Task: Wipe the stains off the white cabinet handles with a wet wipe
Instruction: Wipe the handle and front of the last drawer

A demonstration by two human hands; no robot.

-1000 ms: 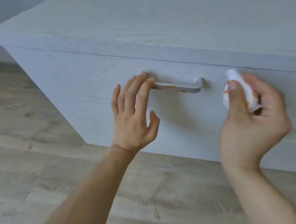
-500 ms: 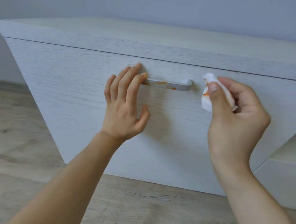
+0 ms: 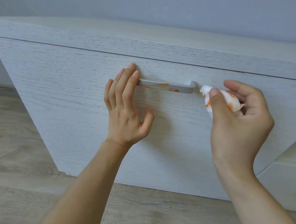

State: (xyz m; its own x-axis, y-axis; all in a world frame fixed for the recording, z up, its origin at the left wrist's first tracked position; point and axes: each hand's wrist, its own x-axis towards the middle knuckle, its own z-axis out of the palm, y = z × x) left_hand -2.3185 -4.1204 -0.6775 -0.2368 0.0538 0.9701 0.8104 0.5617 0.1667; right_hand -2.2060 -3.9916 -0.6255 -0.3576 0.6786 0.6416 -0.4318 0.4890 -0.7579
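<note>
Mid-frame, your left hand lies flat with straight fingers against the cabinet front, likely steadying it. Your right hand pinches an orange-smeared wet wipe just right of the stained handle, ready to wipe.

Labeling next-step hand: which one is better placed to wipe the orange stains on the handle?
Right. The right hand already pinches the wet wipe just beside the handle at its right end. The left hand lies flat on the cabinet front, holding nothing.
</note>
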